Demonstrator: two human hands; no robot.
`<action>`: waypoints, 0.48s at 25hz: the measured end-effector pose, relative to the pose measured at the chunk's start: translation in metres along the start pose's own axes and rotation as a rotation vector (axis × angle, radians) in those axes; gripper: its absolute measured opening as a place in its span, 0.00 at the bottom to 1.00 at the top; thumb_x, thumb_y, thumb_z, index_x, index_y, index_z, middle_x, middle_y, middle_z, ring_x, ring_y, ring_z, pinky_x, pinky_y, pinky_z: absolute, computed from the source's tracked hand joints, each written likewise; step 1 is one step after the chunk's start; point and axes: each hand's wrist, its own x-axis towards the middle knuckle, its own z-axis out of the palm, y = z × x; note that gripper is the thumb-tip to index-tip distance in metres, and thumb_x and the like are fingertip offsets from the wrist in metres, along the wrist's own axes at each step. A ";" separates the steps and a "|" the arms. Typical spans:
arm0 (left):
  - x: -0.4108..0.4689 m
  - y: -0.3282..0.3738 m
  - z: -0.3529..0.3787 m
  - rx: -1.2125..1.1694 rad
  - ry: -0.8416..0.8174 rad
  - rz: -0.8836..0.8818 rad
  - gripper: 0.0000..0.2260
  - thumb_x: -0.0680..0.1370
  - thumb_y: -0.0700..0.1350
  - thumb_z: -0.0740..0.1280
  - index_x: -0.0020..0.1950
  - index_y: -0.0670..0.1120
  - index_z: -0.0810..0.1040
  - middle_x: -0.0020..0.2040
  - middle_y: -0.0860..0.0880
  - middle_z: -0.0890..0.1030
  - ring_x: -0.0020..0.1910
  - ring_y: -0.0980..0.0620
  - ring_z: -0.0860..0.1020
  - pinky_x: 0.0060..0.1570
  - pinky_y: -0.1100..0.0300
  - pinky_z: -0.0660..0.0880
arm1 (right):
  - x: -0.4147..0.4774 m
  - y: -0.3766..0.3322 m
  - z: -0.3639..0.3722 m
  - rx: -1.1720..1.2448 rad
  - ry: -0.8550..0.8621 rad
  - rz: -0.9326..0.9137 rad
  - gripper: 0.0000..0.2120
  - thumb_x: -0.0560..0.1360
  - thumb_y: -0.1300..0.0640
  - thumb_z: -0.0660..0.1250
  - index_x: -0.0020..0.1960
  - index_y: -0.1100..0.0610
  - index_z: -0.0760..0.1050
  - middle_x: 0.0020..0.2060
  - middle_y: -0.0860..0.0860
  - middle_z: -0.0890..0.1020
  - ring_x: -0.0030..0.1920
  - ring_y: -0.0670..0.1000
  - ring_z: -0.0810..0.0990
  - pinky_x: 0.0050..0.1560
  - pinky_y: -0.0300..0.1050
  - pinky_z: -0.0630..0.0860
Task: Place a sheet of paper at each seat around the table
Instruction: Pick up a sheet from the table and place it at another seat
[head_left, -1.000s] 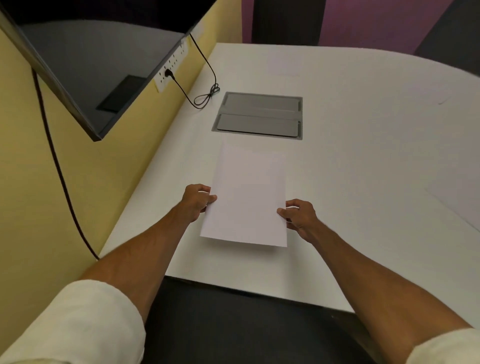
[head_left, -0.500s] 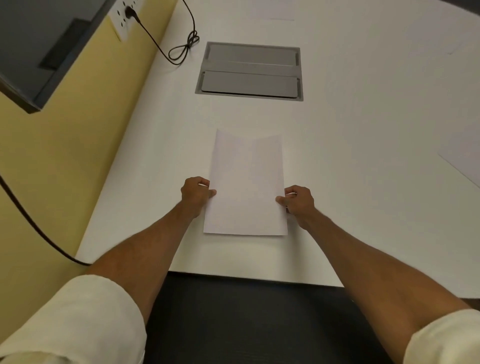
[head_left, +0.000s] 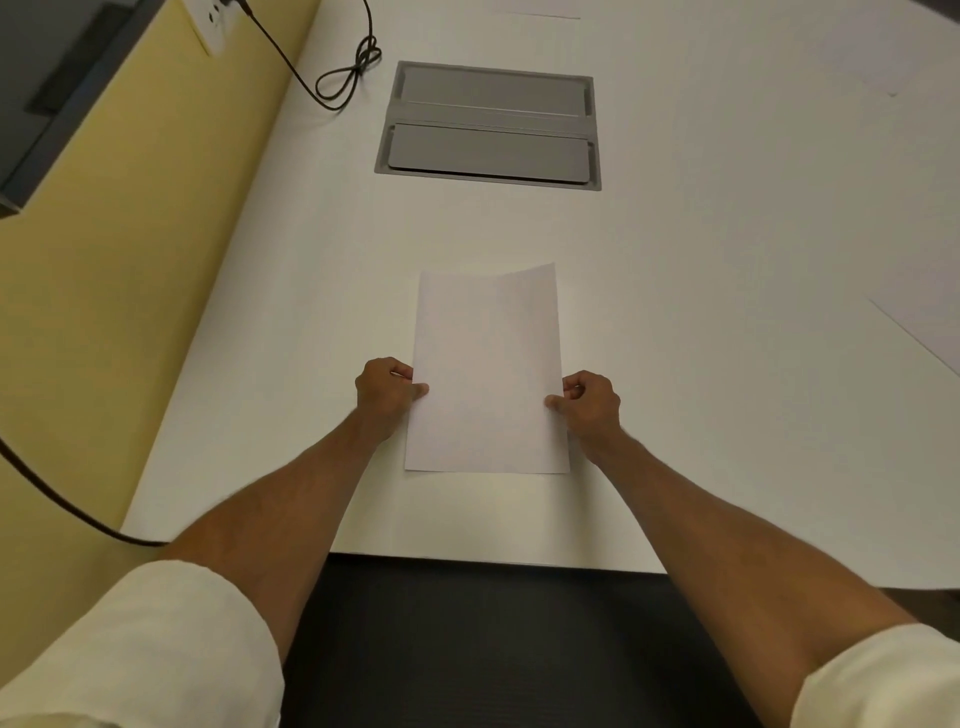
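From the head view, the only one I have, the sheet of paper (head_left: 485, 374) lies straight ahead of me on the white table (head_left: 727, 260), a little in from the near edge and well short of the grey hatch (head_left: 491, 127) set into the tabletop. Its long axis runs directly away from me toward that hatch, with the short edges squared to the table's near edge. My left hand (head_left: 387, 395) pinches the left long edge, thumb on top and fingers curled under or against it. My right hand (head_left: 592, 405) does the same on the right long edge at about the same height, somewhat nearer to me than the sheet's middle. So both grips are clamped on the paper, one on each side, and neither hand is closer than the other. The near edge looks to be down on the table, while the far right corner lifts slightly, so I judge the sheet is nearly laid but not yet released. Since the paper sits between my hands, I'd expect letting go to mean opening both pinches and drawing the hands outward, left going left and right going right, so the sheet isn't dragged askew. Another sheet (head_left: 930, 332) shows at the right border, well apart. A black cable (head_left: 343, 78) loops near the yellow wall (head_left: 130, 234) on the far left.
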 end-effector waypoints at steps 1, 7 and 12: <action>0.001 -0.001 0.000 0.000 0.005 0.004 0.11 0.67 0.34 0.76 0.44 0.42 0.77 0.36 0.48 0.76 0.40 0.47 0.76 0.46 0.55 0.76 | 0.000 0.001 0.001 -0.008 0.002 0.003 0.10 0.67 0.66 0.74 0.46 0.59 0.77 0.33 0.48 0.74 0.39 0.52 0.75 0.43 0.46 0.75; 0.004 -0.003 0.004 0.051 0.043 0.030 0.12 0.66 0.36 0.77 0.35 0.45 0.74 0.33 0.48 0.75 0.35 0.46 0.74 0.41 0.55 0.75 | -0.003 0.008 0.003 -0.088 0.035 -0.057 0.11 0.66 0.65 0.73 0.46 0.60 0.75 0.33 0.46 0.74 0.39 0.51 0.74 0.41 0.41 0.69; 0.005 -0.006 0.007 0.140 0.063 0.109 0.11 0.66 0.37 0.75 0.37 0.44 0.73 0.34 0.48 0.75 0.35 0.46 0.74 0.40 0.51 0.77 | -0.004 0.007 0.004 -0.122 0.041 -0.079 0.18 0.65 0.66 0.74 0.52 0.61 0.74 0.39 0.50 0.74 0.41 0.52 0.74 0.43 0.44 0.72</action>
